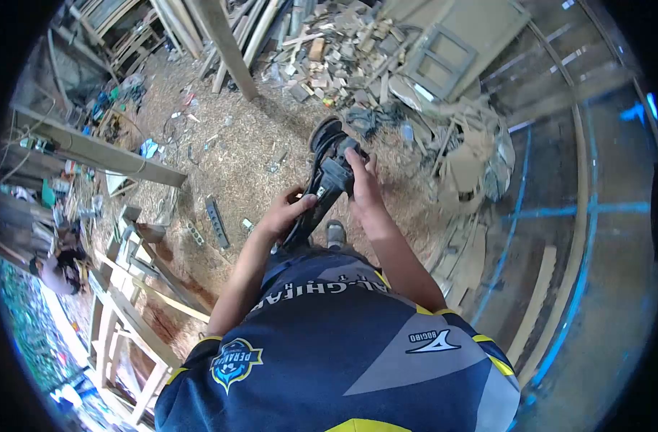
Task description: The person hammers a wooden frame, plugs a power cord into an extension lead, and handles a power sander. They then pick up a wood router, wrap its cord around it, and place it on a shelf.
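Both hands are clamped on a black angle grinder (327, 176) held out at waist height: left hand (284, 214) low on the rear handle, right hand (362, 183) near the head. It looks heavy, rigid, best gripped two-handed. Beyond, the sawdust floor (228, 144) and scrap wood pile (343, 50).

I read "BOGIBO" and a crest saying "PERAD…" on the jersey (329, 345); its chest lettering stays partly hidden

Matt black plastic power tool (329, 173) in bare hands, rough sawdust-strewn floor (235, 165), raw splintery wood offcuts (336, 50).
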### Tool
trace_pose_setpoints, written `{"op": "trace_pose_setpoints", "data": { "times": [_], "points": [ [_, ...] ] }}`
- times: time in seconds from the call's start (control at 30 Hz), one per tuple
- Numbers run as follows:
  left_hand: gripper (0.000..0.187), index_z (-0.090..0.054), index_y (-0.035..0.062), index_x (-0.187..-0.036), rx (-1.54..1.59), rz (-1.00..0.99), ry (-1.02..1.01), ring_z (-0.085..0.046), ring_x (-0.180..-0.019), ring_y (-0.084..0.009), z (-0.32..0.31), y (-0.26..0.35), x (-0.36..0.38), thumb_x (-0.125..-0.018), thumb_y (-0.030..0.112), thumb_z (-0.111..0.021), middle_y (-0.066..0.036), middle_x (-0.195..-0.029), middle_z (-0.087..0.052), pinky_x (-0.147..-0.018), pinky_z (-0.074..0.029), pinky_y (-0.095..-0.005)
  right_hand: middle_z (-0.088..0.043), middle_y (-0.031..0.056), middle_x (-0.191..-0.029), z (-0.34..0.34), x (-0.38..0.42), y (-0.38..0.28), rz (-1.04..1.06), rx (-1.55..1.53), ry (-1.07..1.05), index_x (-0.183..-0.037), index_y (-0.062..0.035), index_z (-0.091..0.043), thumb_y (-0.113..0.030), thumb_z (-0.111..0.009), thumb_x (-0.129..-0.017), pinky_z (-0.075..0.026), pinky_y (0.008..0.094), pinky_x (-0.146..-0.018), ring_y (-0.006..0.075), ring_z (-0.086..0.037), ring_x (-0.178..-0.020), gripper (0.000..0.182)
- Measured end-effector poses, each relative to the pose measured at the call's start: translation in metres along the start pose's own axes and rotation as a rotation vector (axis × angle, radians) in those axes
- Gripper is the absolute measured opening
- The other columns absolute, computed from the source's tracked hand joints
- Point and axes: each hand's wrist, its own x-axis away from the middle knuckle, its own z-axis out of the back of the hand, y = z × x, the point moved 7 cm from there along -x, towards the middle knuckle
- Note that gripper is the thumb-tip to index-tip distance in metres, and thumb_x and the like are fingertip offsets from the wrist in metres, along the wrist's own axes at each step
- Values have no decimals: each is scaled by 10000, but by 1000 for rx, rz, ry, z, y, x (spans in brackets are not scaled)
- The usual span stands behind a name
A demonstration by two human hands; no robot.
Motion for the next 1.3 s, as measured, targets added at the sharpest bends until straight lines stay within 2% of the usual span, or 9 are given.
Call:
{"op": "trace_pose_setpoints", "data": {
  "times": [0.1, 0.4, 0.67, 0.77, 0.9, 0.97, 1.03, 1.2, 1.3],
  "points": [
    [536, -627, -13, -1282, 107, -114, 134, -657, -916, -153, 35, 34, -15, -914, 329, -813, -105, -1027, -717, -809, -523, -303, -563, 152, -1393, -60, -31, -14, 225, 221, -332, -1541, -4, -331, -277, -784, -935, -487, 374, -1048, 218, -595, -1227, 804],
    [596, -611, -33, -1228, -63, -217, 452, -668, -897, -157, 246, 116, -89, -852, 346, -876, -126, -1004, -720, -802, -537, -318, -520, 157, -1459, -272, -191, 44, 258, 380, -577, -1600, -6, -264, -310, -816, -931, -461, 366, -1104, 219, -578, -1278, 919],
    [558, -585, -18, -1228, -97, -173, 562, -683, -855, -164, 474, 193, -153, -835, 270, -856, -135, -960, -731, -781, -547, -329, -525, 154, -1431, -484, -315, 121, 83, 271, -622, -1598, -8, -199, -182, -841, -889, -493, 362, -1062, 198, -575, -1263, 972],
    [531, -580, -10, -1222, -33, -260, 547, -678, -853, -163, 545, 214, -183, -839, 243, -849, -131, -966, -724, -767, -547, -333, -506, 148, -1468, -547, -353, 130, 249, 298, -748, -1623, -14, -189, -150, -832, -893, -476, 357, -1082, 193, -566, -1285, 982],
    [583, -563, -9, -1246, -155, -268, 653, -680, -853, -169, 619, 261, -211, -859, 306, -865, -148, -960, -715, -754, -545, -336, -485, 139, -1505, -625, -406, 143, 91, 331, -689, -1639, -22, -174, -140, -720, -983, -385, 364, -1169, 212, -514, -1360, 862],
    [583, -566, 3, -1244, -50, -169, 678, -703, -861, -196, 663, 272, -228, -883, 365, -847, -149, -943, -722, -756, -547, -354, -480, 140, -1511, -674, -436, 148, 104, 368, -728, -1639, -23, -159, -155, -680, -1012, -360, 365, -1186, 215, -493, -1377, 826],
    [600, -569, 11, -1239, -142, -271, 768, -706, -865, -209, 713, 288, -250, -884, 410, -842, -152, -951, -724, -767, -548, -371, -479, 149, -1511, -728, -467, 156, 161, 303, -790, -1639, -23, -144, -158, -677, -1015, -368, 361, -1178, 216, -500, -1368, 832],
    [366, -588, 10, -1161, -149, -329, 826, -656, -871, -203, 862, 327, -320, -1101, 369, -550, -134, -940, -695, -808, -515, -361, -455, 183, -1530, -858, -584, 209, 357, 496, -776, -1651, 0, -119, -303, -693, -1039, -335, 392, -1198, 256, -490, -1372, 892],
    [362, -581, 16, -1134, -175, -334, 853, -574, -842, -187, 963, 360, -368, -1132, 358, -462, -124, -891, -610, -799, -489, -366, -450, 189, -1530, -948, -644, 223, 335, 437, -731, -1644, 1, -149, -339, -683, -1044, -346, 387, -1191, 249, -488, -1370, 873]
  ]
}}
